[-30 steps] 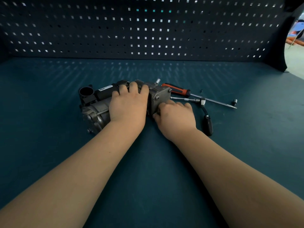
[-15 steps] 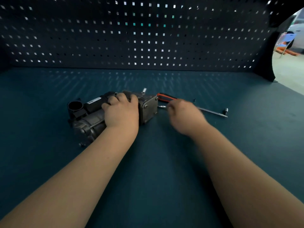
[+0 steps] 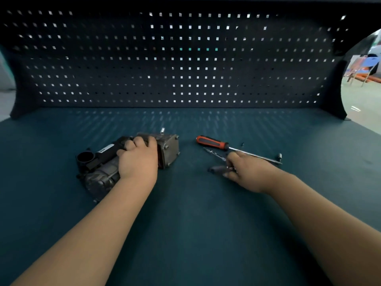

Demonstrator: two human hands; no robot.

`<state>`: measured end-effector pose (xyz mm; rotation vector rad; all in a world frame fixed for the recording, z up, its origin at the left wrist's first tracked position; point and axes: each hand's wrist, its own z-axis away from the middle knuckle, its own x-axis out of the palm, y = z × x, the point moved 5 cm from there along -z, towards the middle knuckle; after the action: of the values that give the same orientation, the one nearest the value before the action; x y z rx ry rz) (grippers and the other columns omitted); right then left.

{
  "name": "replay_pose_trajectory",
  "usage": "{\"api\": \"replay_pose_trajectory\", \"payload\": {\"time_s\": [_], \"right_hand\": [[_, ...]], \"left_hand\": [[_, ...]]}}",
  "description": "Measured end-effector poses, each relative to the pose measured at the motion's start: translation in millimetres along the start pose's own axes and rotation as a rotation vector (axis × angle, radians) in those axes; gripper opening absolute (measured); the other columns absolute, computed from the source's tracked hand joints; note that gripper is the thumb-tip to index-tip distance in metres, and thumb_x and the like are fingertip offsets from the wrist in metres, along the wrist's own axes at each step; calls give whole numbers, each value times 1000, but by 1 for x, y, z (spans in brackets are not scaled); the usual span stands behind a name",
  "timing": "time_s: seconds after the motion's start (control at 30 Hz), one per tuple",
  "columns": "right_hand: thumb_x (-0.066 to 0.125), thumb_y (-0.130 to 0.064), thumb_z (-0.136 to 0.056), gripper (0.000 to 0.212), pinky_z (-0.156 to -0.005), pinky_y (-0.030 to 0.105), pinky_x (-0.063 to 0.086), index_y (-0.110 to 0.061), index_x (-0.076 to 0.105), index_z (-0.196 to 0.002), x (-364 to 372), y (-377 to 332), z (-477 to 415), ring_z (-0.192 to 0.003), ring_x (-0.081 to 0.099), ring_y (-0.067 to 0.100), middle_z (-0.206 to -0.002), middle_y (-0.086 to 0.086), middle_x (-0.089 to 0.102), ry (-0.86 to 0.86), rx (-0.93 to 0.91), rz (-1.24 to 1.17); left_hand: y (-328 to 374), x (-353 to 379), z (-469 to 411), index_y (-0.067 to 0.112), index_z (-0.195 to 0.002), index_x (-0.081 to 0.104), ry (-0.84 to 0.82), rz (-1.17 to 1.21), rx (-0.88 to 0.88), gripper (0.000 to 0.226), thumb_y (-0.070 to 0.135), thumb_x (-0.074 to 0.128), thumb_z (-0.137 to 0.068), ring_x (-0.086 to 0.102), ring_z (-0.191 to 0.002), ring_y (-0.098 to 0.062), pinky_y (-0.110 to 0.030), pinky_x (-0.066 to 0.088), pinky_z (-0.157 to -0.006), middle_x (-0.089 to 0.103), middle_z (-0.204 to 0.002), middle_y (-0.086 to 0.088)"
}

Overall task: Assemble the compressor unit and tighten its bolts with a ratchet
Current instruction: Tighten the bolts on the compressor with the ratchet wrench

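The grey metal compressor unit (image 3: 99,174) lies on the dark teal bench, left of centre, with a black tube opening at its left end and a square end plate (image 3: 170,148) with bolts at its right. My left hand (image 3: 139,159) grips the top of the unit, fingers curled over it. To the right, my right hand (image 3: 247,172) holds the ratchet (image 3: 218,168) by its dark handle, low over the bench; its thin metal shaft points back and left.
An orange-and-black screwdriver (image 3: 212,142) lies behind my right hand, its long shaft running right to a small socket (image 3: 279,156). A tiny bolt (image 3: 242,144) lies beside it. A dark pegboard wall (image 3: 185,65) closes the back of the bench.
My right hand left the compressor's end plate, moved right and took hold of the ratchet. My left hand stayed on the compressor. The view pulled back.
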<state>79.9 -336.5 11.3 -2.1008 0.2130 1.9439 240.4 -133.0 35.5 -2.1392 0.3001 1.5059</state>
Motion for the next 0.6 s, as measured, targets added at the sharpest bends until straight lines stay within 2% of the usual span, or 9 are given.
{"api": "replay_pose_trajectory", "payload": {"time_s": [0.07,0.13,0.2,0.23,0.3,0.37,0.47,0.6], "right_hand": [[50,-40,-96,26,-65,30,30,-24,30,-91,-2,-2,1,-69,48,15,-81,-7,49,145,66,-209],[54,-27,-94,16,-62,31,37,-16,43,-93,0,0,2,-64,55,16,-69,-4,56,214,267,-684],[59,-9,-89,11,-48,27,38,-12,53,-97,13,-3,3,-49,54,17,-58,2,54,161,454,-1208],[59,-3,-86,16,-43,23,36,-10,56,-100,18,-7,4,-44,51,15,-56,4,53,83,507,-1355],[57,1,-87,18,-39,17,37,-9,60,-102,21,-15,6,-39,51,11,-51,3,54,-91,532,-1433],[54,2,-90,18,-39,16,41,-9,62,-101,20,-24,8,-40,53,11,-53,4,58,-151,499,-1489],[54,5,-90,19,-42,20,45,-8,62,-102,21,-41,7,-44,54,13,-70,12,62,-73,427,-1574],[55,8,-88,18,-43,23,46,-7,62,-96,28,-60,2,-45,52,13,-57,3,60,16,366,-1491]], "left_hand": [[-3,0,1,18,-147,16,13,15,5,71,41,56,-93,40,-124,-34,-43,43,-91,35,-142,-18],[-6,1,3,19,-147,17,31,19,15,72,46,55,-92,40,-124,-33,-42,43,-91,36,-141,-16],[-7,1,4,18,-147,17,52,11,27,72,47,55,-92,41,-123,-32,-42,43,-91,38,-140,-16],[-8,2,5,18,-147,18,62,8,32,72,47,55,-92,42,-122,-32,-42,43,-91,38,-140,-16],[-8,2,5,18,-146,19,82,8,38,71,47,55,-92,43,-121,-31,-41,44,-90,40,-138,-14],[-10,1,5,19,-146,19,89,16,40,72,48,55,-91,43,-120,-31,-40,43,-90,40,-138,-14],[-10,3,8,18,-148,17,103,29,46,75,50,54,-91,41,-123,-31,-41,42,-93,39,-140,-14],[-7,3,12,17,-150,12,109,34,50,90,62,54,-84,37,-126,-31,-41,39,-96,34,-144,-14]]}}
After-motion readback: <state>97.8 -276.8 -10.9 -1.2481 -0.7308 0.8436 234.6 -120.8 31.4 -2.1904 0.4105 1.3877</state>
